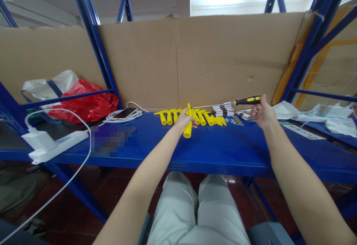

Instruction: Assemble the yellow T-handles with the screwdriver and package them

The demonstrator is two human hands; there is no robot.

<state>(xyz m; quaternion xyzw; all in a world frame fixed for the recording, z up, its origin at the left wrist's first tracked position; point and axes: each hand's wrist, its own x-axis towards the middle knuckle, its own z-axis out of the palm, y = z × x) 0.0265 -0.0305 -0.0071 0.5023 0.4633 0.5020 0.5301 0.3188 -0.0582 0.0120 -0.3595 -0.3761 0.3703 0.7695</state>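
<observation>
My left hand [182,121] is closed around a yellow T-shaped plastic tube [187,130], its open round end facing me above the blue shelf. A screwdriver [248,100] with a black and yellow handle is gripped in my right hand [263,115]. Its long thin shaft points left to the top of the tube; whether the tip touches it I cannot tell. More yellow T-shaped tubes [163,118] lie in a row behind and beside my left hand. To their right are smaller yellow pieces [220,121], stacked white and dark strips [223,109] and tiny white parts [231,121].
A cardboard panel [223,59] closes the back of the blue shelf [223,144]. At left are a phone [126,112], a coiled white cable [119,118], a power strip [61,146] and a red plastic bag [86,102]. A printed sheet [304,131] lies at right.
</observation>
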